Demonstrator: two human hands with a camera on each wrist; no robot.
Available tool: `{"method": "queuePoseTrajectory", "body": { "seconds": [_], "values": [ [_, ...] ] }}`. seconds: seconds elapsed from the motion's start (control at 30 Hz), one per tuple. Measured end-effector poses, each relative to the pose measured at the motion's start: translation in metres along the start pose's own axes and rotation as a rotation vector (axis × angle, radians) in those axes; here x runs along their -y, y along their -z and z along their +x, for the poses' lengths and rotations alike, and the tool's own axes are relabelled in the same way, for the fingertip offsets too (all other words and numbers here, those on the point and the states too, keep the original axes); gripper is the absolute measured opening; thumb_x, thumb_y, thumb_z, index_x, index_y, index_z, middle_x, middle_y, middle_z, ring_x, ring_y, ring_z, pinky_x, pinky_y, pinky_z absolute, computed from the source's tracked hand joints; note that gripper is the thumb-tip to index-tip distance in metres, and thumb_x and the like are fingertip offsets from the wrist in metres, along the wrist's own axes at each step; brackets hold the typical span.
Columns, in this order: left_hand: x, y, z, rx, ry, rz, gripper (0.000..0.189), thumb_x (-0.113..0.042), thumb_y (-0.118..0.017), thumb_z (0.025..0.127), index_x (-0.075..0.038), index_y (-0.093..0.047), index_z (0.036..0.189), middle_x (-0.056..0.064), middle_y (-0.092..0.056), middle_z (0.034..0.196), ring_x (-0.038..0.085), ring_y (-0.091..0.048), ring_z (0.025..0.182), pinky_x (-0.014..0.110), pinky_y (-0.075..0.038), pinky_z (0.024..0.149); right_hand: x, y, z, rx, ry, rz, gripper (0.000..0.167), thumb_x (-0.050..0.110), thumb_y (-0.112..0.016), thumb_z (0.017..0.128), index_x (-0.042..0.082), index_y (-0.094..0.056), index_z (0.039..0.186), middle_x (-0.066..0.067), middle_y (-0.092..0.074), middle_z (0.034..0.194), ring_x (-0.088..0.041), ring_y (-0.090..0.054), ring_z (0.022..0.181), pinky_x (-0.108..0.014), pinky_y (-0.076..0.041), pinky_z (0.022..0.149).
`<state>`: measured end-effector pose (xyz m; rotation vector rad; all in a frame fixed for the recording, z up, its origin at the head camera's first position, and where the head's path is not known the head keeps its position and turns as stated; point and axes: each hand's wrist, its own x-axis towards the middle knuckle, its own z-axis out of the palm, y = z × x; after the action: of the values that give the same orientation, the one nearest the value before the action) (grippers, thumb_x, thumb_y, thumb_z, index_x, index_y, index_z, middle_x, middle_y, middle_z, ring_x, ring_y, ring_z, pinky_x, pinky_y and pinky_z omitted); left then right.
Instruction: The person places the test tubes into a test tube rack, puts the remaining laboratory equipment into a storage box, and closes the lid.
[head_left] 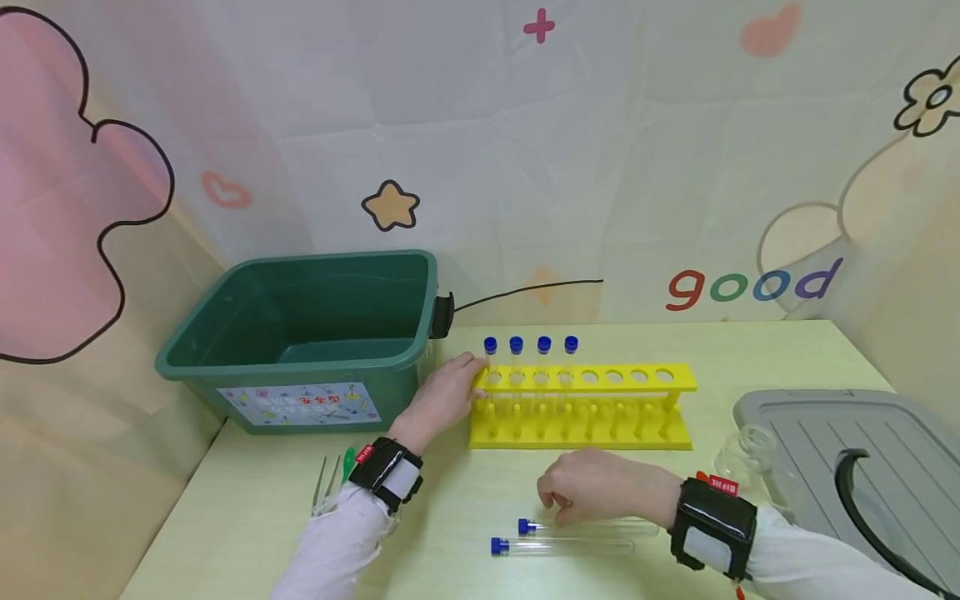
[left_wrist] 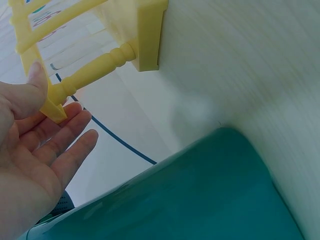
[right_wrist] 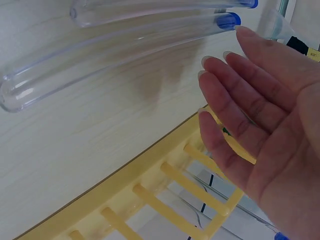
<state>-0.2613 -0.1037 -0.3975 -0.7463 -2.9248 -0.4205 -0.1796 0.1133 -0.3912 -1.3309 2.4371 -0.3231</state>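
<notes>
A yellow test tube rack (head_left: 581, 437) stands on the table with several blue-capped test tubes (head_left: 543, 344) upright in its left holes. My left hand (head_left: 446, 396) holds the left end of its top bar, thumb on one side and fingertips on the other, as the left wrist view shows. Two more capped test tubes lie flat in front of the rack, a nearer one (head_left: 562, 547) and a farther one (head_left: 615, 527). Over the farther tube is my right hand (head_left: 600, 487), fingers loosely bent and apart, the thumb tip right at its blue cap (right_wrist: 229, 20).
A green bin (head_left: 300, 367) stands at the back left, close beside the rack. To the right lies a grey lid (head_left: 832, 433) with a black handle (head_left: 847, 483), and a clear glass vessel (head_left: 750, 450) by it. Metal tweezers (head_left: 324, 482) lie near my left forearm.
</notes>
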Motion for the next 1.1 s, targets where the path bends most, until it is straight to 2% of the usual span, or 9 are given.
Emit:
{"method": "queuePoseTrajectory", "body": {
  "seconds": [0.47,0.63,0.87,1.1],
  "values": [
    [0.002,0.0,0.001,-0.004,-0.017,0.009,0.045,-0.018,-0.064,0.085,-0.005,-0.051,0.125,0.006,-0.052,0.112,0.016,-0.048,0.092,0.027,-0.04,0.086,-0.014,-0.009,0.002,0.019,-0.081,0.071,0.01,0.015,-0.072,0.076,0.015,-0.063,0.079,0.011,-0.048,0.066,-0.006,-0.044,0.059,-0.021,-0.039,0.058],
    [0.001,0.0,0.0,-0.008,-0.016,0.009,0.044,-0.018,-0.064,0.084,-0.005,-0.052,0.125,0.006,-0.052,0.112,0.016,-0.049,0.092,0.027,-0.04,0.086,-0.016,-0.009,0.002,0.018,-0.088,0.075,0.007,0.009,-0.068,0.079,0.014,-0.063,0.079,0.011,-0.048,0.066,-0.007,-0.044,0.059,-0.022,-0.039,0.058],
    [0.001,0.001,0.0,-0.004,-0.017,0.006,0.044,-0.018,-0.064,0.084,-0.005,-0.052,0.125,0.007,-0.052,0.112,0.018,-0.049,0.093,0.028,-0.04,0.086,-0.021,-0.012,0.003,0.017,-0.109,0.097,0.007,0.009,-0.068,0.079,0.015,-0.065,0.08,0.013,-0.049,0.067,-0.007,-0.045,0.06,-0.022,-0.04,0.06],
    [0.001,0.001,0.0,-0.012,-0.025,0.014,0.044,-0.019,-0.064,0.085,-0.005,-0.052,0.125,0.007,-0.052,0.112,0.017,-0.05,0.093,0.028,-0.04,0.086,-0.023,-0.011,0.004,-0.016,-0.103,0.052,0.009,0.006,-0.067,0.079,0.014,-0.063,0.078,0.01,-0.047,0.064,-0.008,-0.043,0.058,-0.023,-0.039,0.057]
  ]
}}
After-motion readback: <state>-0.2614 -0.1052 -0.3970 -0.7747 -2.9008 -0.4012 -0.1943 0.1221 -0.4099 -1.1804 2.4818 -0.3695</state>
